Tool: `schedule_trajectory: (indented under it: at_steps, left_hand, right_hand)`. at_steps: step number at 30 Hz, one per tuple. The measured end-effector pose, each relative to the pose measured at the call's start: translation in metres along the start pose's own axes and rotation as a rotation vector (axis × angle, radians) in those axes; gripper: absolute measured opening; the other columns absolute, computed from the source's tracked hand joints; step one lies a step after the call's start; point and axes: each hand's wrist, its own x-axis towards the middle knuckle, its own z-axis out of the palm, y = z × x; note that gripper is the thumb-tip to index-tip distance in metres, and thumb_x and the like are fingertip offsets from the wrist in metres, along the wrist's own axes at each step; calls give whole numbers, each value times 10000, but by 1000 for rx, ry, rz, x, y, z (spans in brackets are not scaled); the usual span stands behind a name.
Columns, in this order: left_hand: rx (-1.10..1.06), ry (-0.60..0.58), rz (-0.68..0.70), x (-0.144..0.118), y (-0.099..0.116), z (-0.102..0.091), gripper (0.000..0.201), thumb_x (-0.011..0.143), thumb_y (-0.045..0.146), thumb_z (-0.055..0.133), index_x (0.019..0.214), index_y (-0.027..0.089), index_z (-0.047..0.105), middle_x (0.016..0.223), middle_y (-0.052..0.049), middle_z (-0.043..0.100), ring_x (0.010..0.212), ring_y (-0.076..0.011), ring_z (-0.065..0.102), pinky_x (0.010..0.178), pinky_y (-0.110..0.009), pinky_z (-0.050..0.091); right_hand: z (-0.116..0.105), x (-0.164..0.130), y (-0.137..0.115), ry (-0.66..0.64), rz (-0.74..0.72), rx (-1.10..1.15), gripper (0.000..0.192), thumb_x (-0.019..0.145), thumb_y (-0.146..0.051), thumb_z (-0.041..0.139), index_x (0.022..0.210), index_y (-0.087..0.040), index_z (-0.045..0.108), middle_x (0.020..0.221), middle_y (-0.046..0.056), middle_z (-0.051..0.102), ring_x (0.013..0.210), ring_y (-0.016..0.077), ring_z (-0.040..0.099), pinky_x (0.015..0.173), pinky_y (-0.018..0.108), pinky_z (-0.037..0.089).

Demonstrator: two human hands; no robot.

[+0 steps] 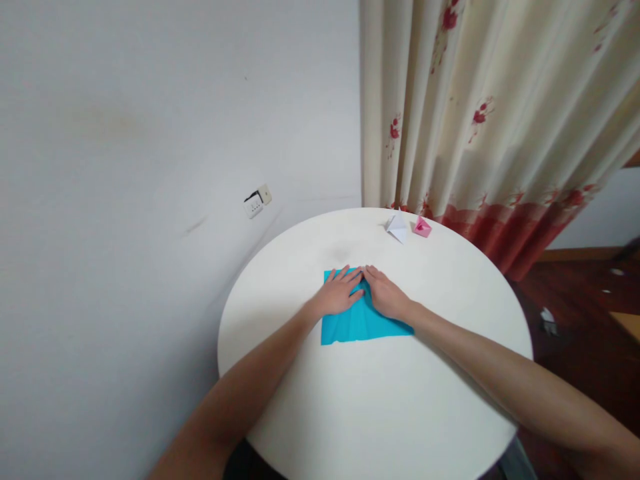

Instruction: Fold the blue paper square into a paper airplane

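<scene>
A sheet of bright blue paper (357, 327) lies on a round white table (370, 413), its near edge slightly wavy and faint creases running up it. My left hand (340, 292) rests flat on its left part with the fingers spread. My right hand (385, 292) is on the paper's upper right, fingers held together and bent, the tips at the far edge close to my left fingertips. That hand hides the paper's upper right corner.
Near the table's far edge stand a white folded paper piece (397, 227) and a smaller pink one (423, 227). Behind them hangs a flowered curtain (450, 133). A wall with a socket (253, 206) borders the table's left side.
</scene>
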Motion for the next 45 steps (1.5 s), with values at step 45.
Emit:
schedule_trajectory:
  at_steps: [45]
  left_hand:
    - [-5, 57, -155, 9, -8, -3, 564, 1043, 478, 286, 1573, 289, 321, 1681, -30, 226, 1555, -308, 154, 1229, -589, 150]
  right_hand:
    - [-2, -4, -7, -116, -8, -53, 588, 1041, -307, 240, 1565, -60, 339, 1641, 186, 282, 1526, 300, 251, 1224, 529, 208]
